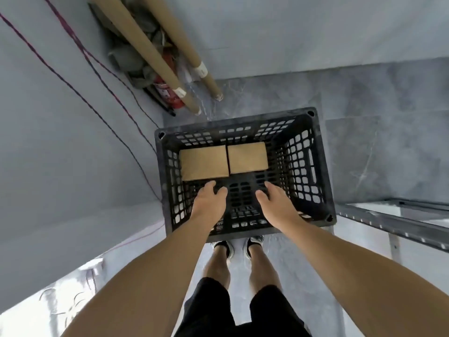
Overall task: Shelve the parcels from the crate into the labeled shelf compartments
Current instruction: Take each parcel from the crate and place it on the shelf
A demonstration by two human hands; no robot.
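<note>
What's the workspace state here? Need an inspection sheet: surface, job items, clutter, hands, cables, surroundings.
Surface: grey marbled floor; the crate stands on it.
Job's things: black crate holds two brown parcels, left parcel and right parcel, side by side against its far wall.
Clutter: cardboard tubes, fire extinguisher and grey bundles in the corner.
Hands: left hand and right hand inside the crate, fingers relaxed, holding nothing.
Cables: thin dark cords run down the left wall.
Surroundings: metal shelf frame at right; labels not visible.
</note>
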